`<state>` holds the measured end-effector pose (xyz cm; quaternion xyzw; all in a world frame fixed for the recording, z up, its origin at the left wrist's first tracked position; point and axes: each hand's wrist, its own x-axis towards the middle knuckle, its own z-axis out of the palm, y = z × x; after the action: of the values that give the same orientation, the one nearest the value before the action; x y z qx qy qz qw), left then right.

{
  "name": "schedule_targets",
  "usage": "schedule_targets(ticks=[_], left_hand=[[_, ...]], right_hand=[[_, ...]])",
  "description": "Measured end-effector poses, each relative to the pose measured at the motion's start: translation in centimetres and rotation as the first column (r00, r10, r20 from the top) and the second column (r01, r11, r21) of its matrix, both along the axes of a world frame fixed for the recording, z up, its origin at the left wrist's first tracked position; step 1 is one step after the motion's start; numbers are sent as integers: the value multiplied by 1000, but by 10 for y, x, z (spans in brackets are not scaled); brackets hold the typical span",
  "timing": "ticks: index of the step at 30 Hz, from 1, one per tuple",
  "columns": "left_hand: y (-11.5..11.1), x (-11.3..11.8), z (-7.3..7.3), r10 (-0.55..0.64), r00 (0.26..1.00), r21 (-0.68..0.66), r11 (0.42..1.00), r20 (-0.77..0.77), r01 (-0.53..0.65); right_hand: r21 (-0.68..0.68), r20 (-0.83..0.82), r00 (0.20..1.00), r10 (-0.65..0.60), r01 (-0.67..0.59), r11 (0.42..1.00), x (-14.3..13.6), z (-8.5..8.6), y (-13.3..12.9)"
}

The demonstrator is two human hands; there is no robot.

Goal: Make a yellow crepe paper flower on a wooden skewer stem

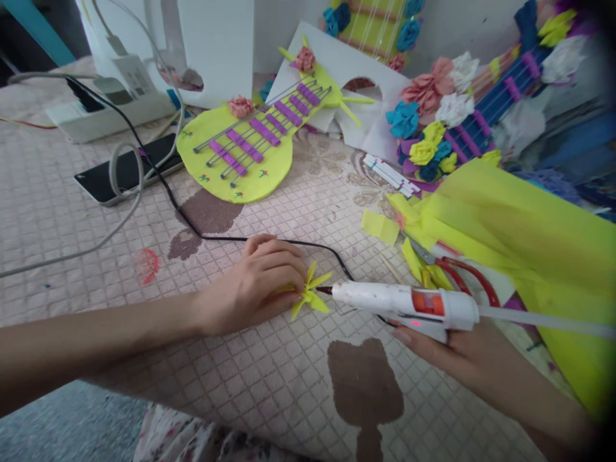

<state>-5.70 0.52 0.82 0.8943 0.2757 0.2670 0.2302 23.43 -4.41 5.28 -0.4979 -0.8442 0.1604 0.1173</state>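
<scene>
My left hand (257,279) rests near the middle of the table, its fingers closed on a small yellow paper flower (312,298) with narrow pointed petals spread outward. In my right hand (471,366) is a white hot glue gun (385,300), lying sideways with a clear glue stick (543,319) out of its back and a small red light lit. The gun's dark nozzle points left and sits right at the flower's petals; whether it touches them I cannot tell. My right fingers are mostly hidden behind the gun's body.
Behind lies a yellow paper guitar (250,154) with purple strips. Red-handled scissors (469,276) and a yellow paper sheet (520,218) are at right. A black cord (231,239) crosses the table behind my left hand. A phone (129,170) and power strip (106,115) sit back left.
</scene>
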Motion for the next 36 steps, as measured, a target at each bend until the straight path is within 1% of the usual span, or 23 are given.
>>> schedule_targets(ticks=[3,6,16,20,22,29,33,36], left_hand=[[-1,3,1,39,999,-50,998,4,-38],[-1,5,0,74,997,-78,994,-2,-74],[-4,9,-1,108,994,-87,990,-8,-109],[-5,8,-2,130,991,-88,988,17,-128],[-6,8,-3,143,990,-88,986,24,-140],[-7,9,-6,161,986,-81,984,27,-159],[-7,9,-6,165,986,-78,984,25,-163],[-6,9,-7,164,986,-78,984,25,-162]], right_hand=[[36,12,1000,-17,16,999,3,-1,0],[14,6,998,-57,56,998,5,-2,-1],[-73,-36,980,-196,193,978,5,-2,-1],[-55,-58,966,-251,248,967,5,0,0],[-53,-62,966,-252,249,967,4,2,-1],[-161,-10,984,-179,175,971,-6,3,-11],[-181,22,988,-156,157,971,-11,2,-11],[-191,17,988,-153,153,969,-14,4,-10]])
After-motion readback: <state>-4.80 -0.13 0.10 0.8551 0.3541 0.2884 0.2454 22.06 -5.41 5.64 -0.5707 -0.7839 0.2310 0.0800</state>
